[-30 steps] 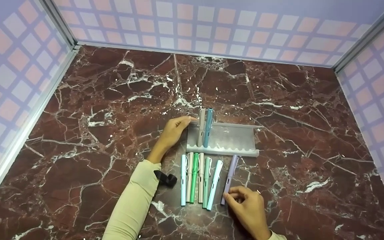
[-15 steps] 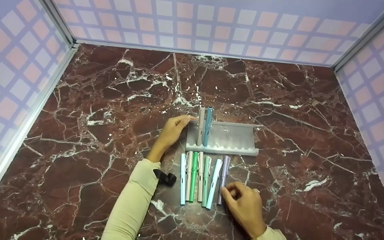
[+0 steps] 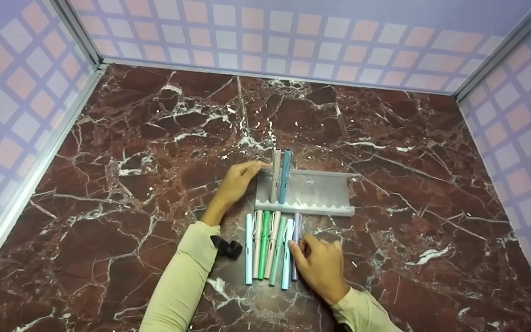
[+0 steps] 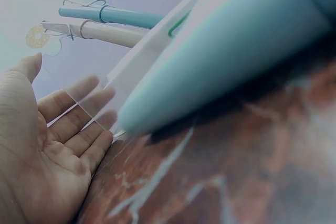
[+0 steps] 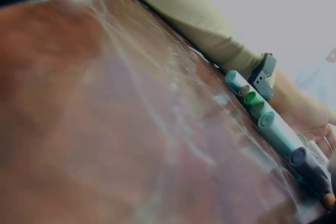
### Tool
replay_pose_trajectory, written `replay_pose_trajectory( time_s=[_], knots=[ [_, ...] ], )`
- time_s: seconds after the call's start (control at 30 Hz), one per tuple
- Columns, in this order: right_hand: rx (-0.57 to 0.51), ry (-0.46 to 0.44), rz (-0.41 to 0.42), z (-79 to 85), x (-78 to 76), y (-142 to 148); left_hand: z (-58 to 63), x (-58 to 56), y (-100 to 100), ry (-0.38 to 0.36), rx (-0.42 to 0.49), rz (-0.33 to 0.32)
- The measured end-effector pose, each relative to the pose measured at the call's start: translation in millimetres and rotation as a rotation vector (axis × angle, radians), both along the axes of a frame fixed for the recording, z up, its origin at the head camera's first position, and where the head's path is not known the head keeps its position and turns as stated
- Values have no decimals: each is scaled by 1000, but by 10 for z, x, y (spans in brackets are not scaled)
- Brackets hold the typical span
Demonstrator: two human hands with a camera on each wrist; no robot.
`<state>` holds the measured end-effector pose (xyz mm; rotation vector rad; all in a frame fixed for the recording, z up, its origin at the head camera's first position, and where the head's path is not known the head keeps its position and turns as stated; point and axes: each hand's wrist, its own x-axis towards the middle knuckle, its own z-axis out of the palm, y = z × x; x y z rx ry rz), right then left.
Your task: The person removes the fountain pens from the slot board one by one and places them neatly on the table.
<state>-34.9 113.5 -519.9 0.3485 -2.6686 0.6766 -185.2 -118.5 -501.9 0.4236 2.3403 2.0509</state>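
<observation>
A clear pen rack (image 3: pixel 323 189) holds a beige pen (image 3: pixel 275 180) and a blue pen (image 3: pixel 285 180) upright at its left part. My left hand (image 3: pixel 238 182) rests at the rack's left side; in the left wrist view its nearly straight fingers (image 4: pixel 79 124) show through the clear panel. In front of the rack lies a row of capped pens, among them a green pen (image 3: pixel 264 249) and a pale blue pen (image 3: pixel 287 253). At the row's right end, my right hand (image 3: pixel 323 267) pinches a purple pen (image 3: pixel 297 222), thumb across it and partly hiding it.
A dark red marbled tabletop (image 3: pixel 155 124) spreads around, with patterned panels (image 3: pixel 279 46) at the back and sides. A black wrist device (image 3: pixel 228 248) sits on the left sleeve (image 3: pixel 185 272), close to the row of pens.
My right hand has moved left with the purple pen, bringing it beside the pale blue pen; the row now stands closer together. My left hand stays at the rack.
</observation>
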Motion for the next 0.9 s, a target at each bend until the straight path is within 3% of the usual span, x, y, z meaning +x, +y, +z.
replay_pose_trajectory(
  time_s=[0.13, 0.3, 0.4, 0.57, 0.63, 0.73, 0.9],
  knots=[
    [-2, -31, 6, 15, -67, -21, -3, -5, -6, -22, -8, 5],
    [-132, -4, 25, 41, -297, -8, 11, -11, -1, -31, 6, 10],
    [-238, 97, 61, 36, -497, -9, 5, -14, 4, -27, 12, 9],
    [-396, 323, 197, 38, -774, -31, -3, -12, 9, -18, 3, -1],
    [-457, 358, 238, 60, -854, -46, -5, -15, 13, -11, 7, -12],
    [-542, 311, 257, 110, -944, -79, -13, -23, 16, 1, 5, -18],
    [-637, 25, 241, 194, -1038, -147, -9, -13, 17, -6, 4, -2]
  ],
)
